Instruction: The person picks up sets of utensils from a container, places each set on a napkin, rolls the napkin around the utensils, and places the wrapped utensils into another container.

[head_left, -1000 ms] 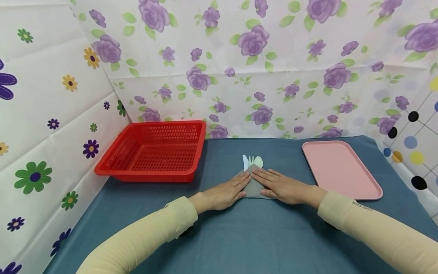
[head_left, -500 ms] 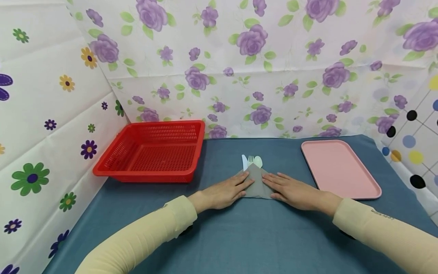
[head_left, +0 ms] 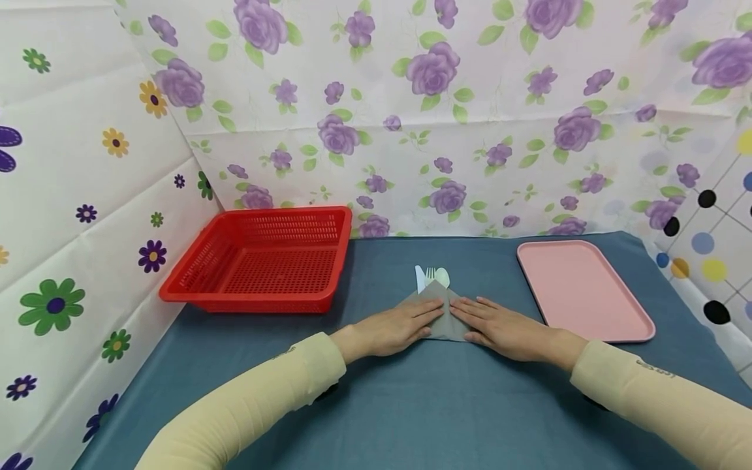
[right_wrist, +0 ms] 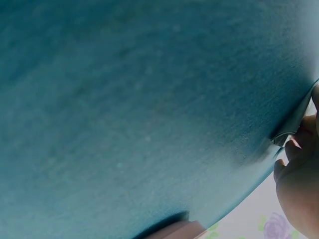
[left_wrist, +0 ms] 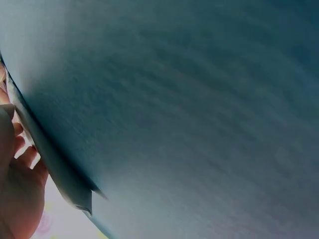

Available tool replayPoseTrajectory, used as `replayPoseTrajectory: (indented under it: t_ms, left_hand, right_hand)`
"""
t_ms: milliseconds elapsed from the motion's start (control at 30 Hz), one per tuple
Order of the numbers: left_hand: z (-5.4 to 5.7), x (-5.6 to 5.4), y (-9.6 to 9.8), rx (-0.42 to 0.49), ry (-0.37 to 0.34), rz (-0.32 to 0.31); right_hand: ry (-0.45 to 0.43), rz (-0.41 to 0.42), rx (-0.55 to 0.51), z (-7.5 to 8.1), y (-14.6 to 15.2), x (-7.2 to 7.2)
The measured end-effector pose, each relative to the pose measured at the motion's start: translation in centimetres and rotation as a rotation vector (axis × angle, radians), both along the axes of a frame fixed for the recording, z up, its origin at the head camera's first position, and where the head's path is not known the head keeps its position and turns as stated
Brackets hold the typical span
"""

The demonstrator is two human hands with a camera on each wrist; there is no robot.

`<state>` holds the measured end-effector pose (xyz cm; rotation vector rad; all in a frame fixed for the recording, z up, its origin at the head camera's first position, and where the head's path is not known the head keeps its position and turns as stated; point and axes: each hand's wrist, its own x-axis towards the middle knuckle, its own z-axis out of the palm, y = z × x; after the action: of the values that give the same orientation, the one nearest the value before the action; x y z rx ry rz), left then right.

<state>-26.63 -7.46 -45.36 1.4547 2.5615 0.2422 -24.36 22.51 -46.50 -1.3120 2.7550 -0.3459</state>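
Observation:
A grey folded napkin (head_left: 442, 320) lies on the table with a pale plastic knife (head_left: 420, 278), a fork (head_left: 431, 274) and a spoon (head_left: 442, 278) poking out past its far point; their lower parts are hidden under it. My left hand (head_left: 390, 331) rests on the napkin's left side with straight fingers, the tips near its middle. On the right side, my right hand (head_left: 504, 328) presses the napkin with extended fingers. The left wrist view shows the napkin's folded edge (left_wrist: 60, 172) beside the left hand (left_wrist: 22, 194); a corner also shows near the right hand (right_wrist: 299, 179).
A red perforated basket (head_left: 258, 304) stands at the back left of the blue-covered table (head_left: 411, 405). To the right lies a pink tray (head_left: 587, 290), close to my right forearm. Flower-patterned sheets (head_left: 382, 85) rise behind and beside the table.
My right hand has slid right from the napkin's middle to its right side. The left hand has since shifted slightly right, further over the napkin. The cutlery has stayed in place.

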Motion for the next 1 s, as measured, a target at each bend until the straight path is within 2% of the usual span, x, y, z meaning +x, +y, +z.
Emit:
replayPoseTrajectory:
  t_ms: [100, 333, 500, 700, 1000]
  left_hand:
    - [0.1, 0.1, 0.2, -0.016, 0.009, 0.000]
    - [0.5, 0.3, 0.8, -0.080, 0.100, -0.007]
    - [0.4, 0.4, 1.0, -0.107, 0.117, -0.011]
    - [0.3, 0.4, 1.1, -0.102, 0.120, -0.020]
    - [-0.2, 0.2, 0.8, -0.078, 0.139, -0.025]
  right_hand:
    - [-0.001, 0.000, 0.001, 0.0, 0.0, 0.0]
    - [0.059, 0.026, 0.004, 0.1, 0.3, 0.2]
    - [0.092, 0.070, -0.002, 0.0, 0.7, 0.6]
    - [0.104, 0.081, 0.020, -0.1, 1.6, 0.6]
    - [0.287, 0.099, 0.028, -0.1, 3.9, 1.2]
